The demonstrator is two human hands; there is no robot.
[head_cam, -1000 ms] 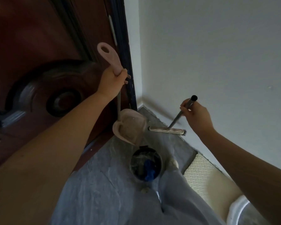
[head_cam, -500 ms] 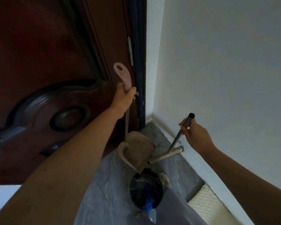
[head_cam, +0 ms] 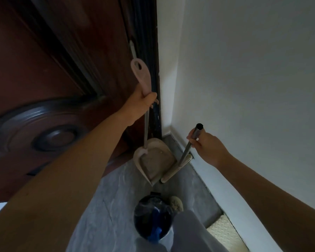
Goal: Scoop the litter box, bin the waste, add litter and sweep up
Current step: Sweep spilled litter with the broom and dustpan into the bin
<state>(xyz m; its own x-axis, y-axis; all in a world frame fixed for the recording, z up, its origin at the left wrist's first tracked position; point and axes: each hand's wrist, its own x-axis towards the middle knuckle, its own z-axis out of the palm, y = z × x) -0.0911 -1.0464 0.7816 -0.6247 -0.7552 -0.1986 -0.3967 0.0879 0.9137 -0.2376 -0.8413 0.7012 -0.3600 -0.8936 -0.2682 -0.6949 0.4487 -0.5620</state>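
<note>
Grey floor (head_cam: 107, 215) held the bin (head_cam: 153, 220) nearest, at 6 o'clock. Beyond it, the left grip (head_cam: 142, 102) curled round the dustpan (head_cam: 155, 160) handle, and the right grip (head_cam: 205, 146) round the broom (head_cam: 176, 168) pole. Tilting the pan early might spill sweepings. Door (head_cam: 62, 70) and wall (head_cam: 244, 70) closed in at 12.

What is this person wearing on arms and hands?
Nothing visible. The left forearm and right forearm are bare, no sleeves in frame. The left hand and right hand have no gloves, watch, bracelet or ring.
</note>
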